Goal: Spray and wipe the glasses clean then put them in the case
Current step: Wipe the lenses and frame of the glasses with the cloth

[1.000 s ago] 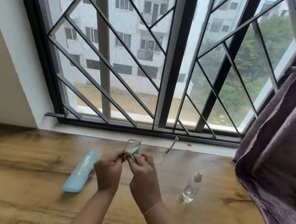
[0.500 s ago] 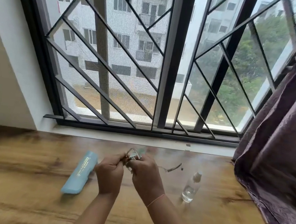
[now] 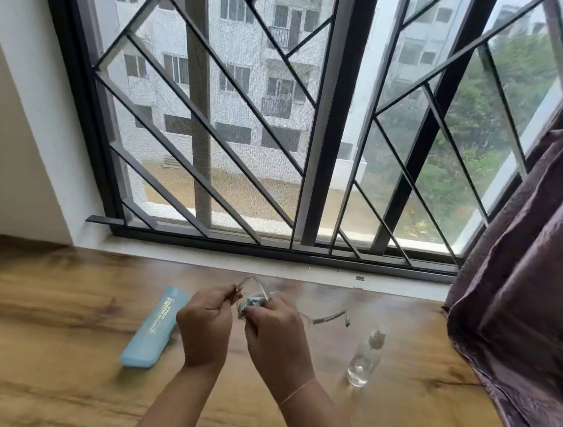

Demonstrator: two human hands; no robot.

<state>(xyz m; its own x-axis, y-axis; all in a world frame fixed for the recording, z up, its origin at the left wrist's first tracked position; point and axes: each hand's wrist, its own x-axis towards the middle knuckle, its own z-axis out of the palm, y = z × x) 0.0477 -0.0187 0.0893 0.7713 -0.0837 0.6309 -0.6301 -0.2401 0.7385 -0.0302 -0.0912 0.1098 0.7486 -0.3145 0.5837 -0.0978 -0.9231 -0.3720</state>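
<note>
Head view: above the tabletop point(image 3: 58, 298), the left hand point(image 3: 206, 323) pinches the glasses point(image 3: 328, 317) at one rim. The right hand point(image 3: 275, 336) pinches a cloth point(image 3: 251, 302) against a lens. Advisable: light strokes, frame steadied. The case point(image 3: 155, 328) lies closed, just left.

Two hands are counted, the left hand point(image 3: 206, 323) and the right hand point(image 3: 277, 337). There is one pair of glasses point(image 3: 327, 317), one cloth point(image 3: 252, 302), one case point(image 3: 155, 328), one bottle point(image 3: 366, 357), one table point(image 3: 40, 310) and one curtain point(image 3: 525, 271).
</note>
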